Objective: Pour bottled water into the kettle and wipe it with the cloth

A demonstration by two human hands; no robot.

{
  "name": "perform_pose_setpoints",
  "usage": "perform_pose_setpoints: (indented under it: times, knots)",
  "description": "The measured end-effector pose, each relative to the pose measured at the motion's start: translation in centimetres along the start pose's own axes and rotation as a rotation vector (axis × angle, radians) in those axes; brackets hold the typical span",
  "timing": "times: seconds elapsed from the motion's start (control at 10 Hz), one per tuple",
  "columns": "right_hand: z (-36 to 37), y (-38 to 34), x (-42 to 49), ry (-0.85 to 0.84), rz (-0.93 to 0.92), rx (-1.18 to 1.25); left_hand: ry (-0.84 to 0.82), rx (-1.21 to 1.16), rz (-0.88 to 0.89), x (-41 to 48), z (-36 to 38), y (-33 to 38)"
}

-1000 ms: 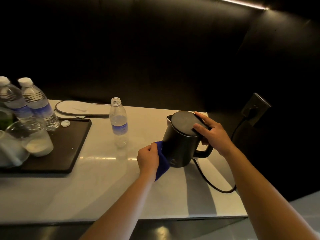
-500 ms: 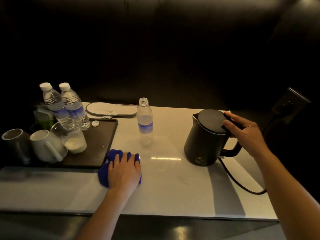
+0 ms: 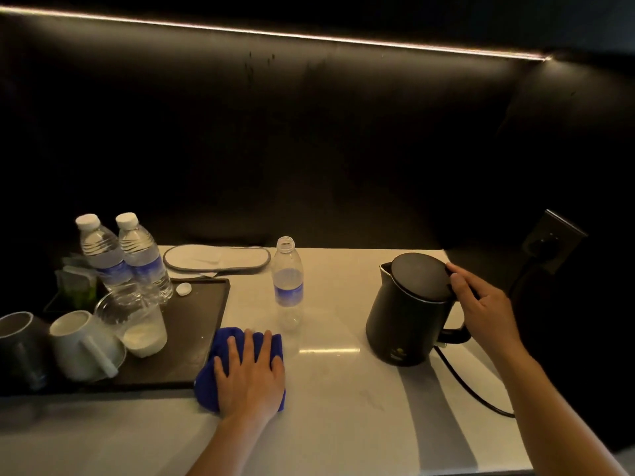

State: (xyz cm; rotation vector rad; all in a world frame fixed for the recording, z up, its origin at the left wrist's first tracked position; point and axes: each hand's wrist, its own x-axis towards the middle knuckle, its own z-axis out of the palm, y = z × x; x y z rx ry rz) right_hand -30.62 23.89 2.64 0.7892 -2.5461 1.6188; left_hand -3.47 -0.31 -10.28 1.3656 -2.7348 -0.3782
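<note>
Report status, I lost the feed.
Left hand flat on blue cloth. Right hand on black electric kettle lid. Uncapped clear plastic bottle stands between.

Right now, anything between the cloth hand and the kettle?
Mostly bare counter. The uncapped bottle stands just behind that line. Left hand lies flat on the cloth; right hand touches the kettle lid.

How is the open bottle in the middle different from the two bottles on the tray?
The open bottle has no cap and looks empty; the two bottles are capped and hold water. It stands alone on the counter; they stand together at the tray. All are clear, upright, blue-labelled.
</note>
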Motion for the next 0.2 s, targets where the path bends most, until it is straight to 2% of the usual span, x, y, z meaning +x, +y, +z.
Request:
perform_pose_setpoints:
  times: [0.2]
  knots:
    - [0.61, 0.28, -0.22, 0.059, -0.006, 0.016, -0.099, 0.019, -0.006, 0.08, -0.48, 0.33]
